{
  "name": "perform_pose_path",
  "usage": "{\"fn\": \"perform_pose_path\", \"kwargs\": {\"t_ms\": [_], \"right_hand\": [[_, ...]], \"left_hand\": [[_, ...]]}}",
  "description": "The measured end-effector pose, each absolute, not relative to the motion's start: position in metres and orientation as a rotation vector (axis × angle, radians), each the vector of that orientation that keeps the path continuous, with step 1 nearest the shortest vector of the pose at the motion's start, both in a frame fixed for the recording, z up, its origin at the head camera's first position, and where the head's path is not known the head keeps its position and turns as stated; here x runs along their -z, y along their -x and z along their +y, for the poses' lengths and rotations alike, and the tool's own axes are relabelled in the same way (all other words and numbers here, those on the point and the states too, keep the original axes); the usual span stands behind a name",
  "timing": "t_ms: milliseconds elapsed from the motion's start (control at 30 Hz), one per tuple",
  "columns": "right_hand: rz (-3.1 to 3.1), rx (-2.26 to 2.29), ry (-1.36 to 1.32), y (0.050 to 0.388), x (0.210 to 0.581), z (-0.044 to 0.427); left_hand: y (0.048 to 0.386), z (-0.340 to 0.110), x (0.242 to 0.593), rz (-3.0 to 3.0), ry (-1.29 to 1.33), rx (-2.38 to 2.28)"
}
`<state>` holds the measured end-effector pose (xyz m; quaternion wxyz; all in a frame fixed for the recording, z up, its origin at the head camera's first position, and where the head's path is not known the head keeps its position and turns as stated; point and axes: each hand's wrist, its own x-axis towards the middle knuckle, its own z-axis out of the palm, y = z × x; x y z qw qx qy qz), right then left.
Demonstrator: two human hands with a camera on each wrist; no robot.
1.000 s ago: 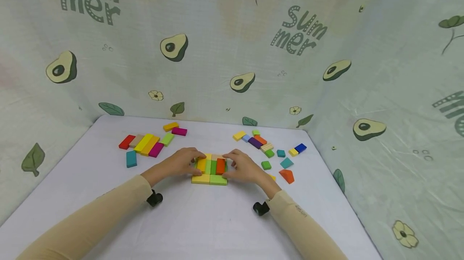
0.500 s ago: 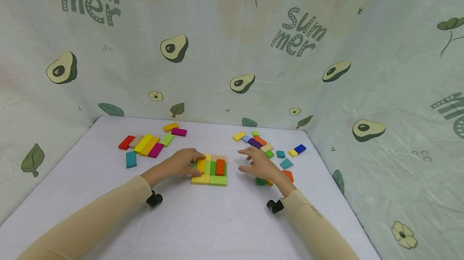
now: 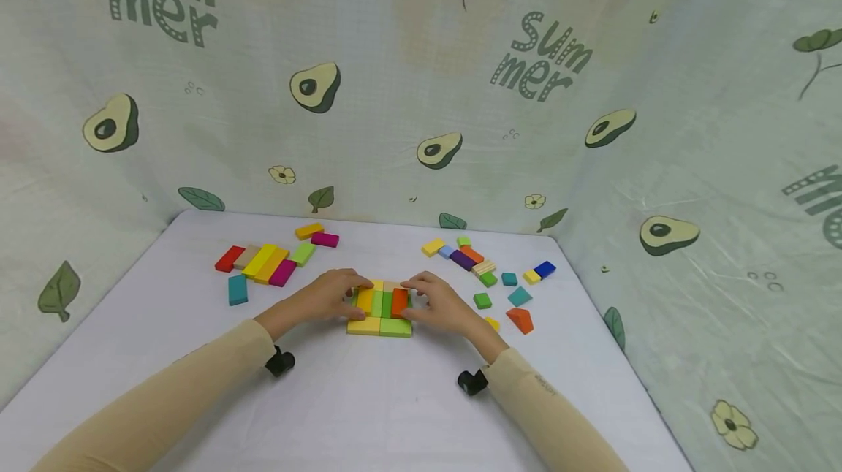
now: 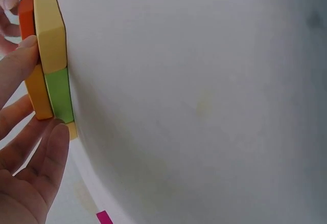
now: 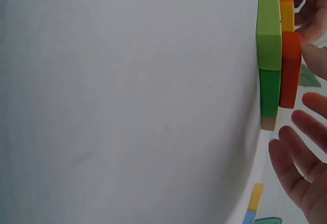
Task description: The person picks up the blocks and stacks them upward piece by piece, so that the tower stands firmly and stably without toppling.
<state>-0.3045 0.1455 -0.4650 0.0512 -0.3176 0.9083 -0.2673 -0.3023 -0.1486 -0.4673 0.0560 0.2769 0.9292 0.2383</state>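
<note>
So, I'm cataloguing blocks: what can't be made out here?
- Head view: beige block, partly behind the right hand.
- Head view: yellow block, partly behind the right forearm.
- Left wrist view: magenta block, cut by bottom edge.
- Right wrist view: light blue block, cut by bottom edge.

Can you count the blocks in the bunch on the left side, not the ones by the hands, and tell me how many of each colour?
Red block: 1
Tan block: 1
Yellow blocks, bright or orangey: 3
Pink blocks: 2
Light green block: 1
Teal block: 1
Total: 9
</note>
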Motion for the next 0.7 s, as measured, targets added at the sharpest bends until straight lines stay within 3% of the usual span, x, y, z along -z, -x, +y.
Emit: {"fn": "perform_pose_path", "kwargs": {"t_ms": [700], "right_hand": [[2.732, 0.690, 0.891, 0.302, 0.454, 0.134]], "left_hand": [[0.303, -0.148, 0.464, 2.814, -0.816, -0.730]]}}
